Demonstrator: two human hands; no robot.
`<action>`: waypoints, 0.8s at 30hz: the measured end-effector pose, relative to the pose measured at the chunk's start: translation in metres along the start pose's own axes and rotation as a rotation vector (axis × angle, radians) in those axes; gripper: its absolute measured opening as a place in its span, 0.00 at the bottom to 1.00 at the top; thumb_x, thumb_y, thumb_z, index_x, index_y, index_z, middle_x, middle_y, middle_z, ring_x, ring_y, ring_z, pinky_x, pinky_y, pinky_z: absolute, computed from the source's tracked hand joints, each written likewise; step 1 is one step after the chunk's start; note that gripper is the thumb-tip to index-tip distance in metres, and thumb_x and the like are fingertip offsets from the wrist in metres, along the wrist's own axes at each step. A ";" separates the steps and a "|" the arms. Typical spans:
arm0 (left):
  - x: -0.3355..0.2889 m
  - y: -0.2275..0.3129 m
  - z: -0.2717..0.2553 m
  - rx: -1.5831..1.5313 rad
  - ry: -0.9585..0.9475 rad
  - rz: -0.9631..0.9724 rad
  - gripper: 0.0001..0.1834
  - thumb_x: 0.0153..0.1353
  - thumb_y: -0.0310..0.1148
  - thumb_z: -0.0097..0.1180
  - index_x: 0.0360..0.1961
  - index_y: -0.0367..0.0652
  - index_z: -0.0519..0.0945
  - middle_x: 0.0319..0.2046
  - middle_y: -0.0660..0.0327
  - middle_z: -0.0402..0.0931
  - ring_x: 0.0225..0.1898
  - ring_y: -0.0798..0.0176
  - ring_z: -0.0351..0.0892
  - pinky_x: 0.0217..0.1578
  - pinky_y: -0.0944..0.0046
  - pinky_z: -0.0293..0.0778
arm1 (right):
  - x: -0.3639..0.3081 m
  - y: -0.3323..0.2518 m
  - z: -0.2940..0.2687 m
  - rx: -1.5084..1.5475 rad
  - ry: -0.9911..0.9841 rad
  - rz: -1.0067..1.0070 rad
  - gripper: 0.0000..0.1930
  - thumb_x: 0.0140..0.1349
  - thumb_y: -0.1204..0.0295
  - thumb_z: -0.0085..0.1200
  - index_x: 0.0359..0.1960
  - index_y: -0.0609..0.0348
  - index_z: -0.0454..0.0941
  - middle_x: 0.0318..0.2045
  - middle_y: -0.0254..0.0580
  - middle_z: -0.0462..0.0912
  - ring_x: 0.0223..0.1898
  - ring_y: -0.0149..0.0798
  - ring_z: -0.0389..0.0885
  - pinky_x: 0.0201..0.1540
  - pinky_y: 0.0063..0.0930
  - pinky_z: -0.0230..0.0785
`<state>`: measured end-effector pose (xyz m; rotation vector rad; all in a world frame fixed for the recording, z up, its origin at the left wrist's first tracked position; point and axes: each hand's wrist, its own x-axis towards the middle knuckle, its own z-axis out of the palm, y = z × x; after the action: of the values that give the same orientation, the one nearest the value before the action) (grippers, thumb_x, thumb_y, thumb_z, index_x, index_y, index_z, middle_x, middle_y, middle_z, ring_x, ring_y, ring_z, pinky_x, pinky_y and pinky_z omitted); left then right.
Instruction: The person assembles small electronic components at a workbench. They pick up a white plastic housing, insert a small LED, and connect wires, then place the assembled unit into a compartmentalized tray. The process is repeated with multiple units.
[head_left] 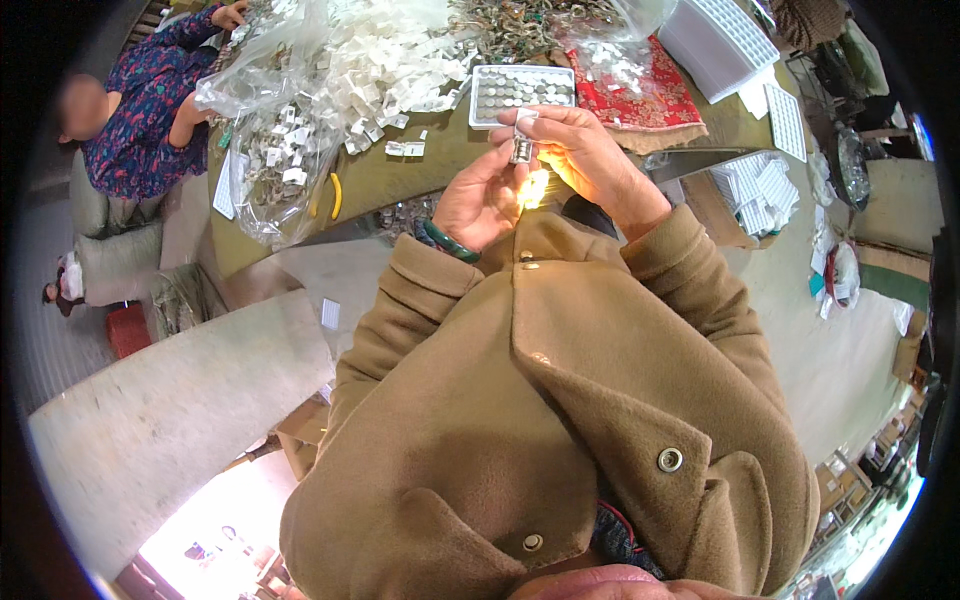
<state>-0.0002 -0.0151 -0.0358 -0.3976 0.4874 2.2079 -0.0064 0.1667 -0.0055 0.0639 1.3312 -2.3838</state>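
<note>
Close in front of my chest, my hands are held together over the near edge of the table. My left hand [470, 205], with a dark green bangle at the wrist, pinches a small silver-and-white part [521, 151]. Closed fingers of my right hand [592, 158] hold a small white piece [526, 117] against the top of it. Whether the two are joined, I cannot tell. Just beyond is a white tray [474, 104] with rows of round silver discs. A similar white piece [405, 149] lies left of it on the green tabletop.
White plastic pieces [385, 70] are heaped beyond, beside a clear bag [270, 200] of parts. Yellow-handled pliers [336, 196] lie near the edge. White gridded trays [715, 50] are stacked on a red cloth's [650, 100] right. Another person [150, 110] sits at left.
</note>
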 end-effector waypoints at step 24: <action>0.019 -0.017 0.012 0.194 0.104 -0.122 0.12 0.70 0.40 0.50 0.37 0.44 0.78 0.32 0.67 0.78 0.29 0.74 0.74 0.23 0.75 0.67 | -0.029 0.023 -0.037 -1.087 0.126 -0.726 0.15 0.54 0.73 0.61 0.46 0.59 0.80 0.34 0.48 0.83 0.36 0.52 0.82 0.38 0.38 0.75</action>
<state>-0.0002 0.0132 -0.0376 -0.4278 0.7080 2.0085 0.0234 0.1965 -0.0378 -0.6784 2.8739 -1.7435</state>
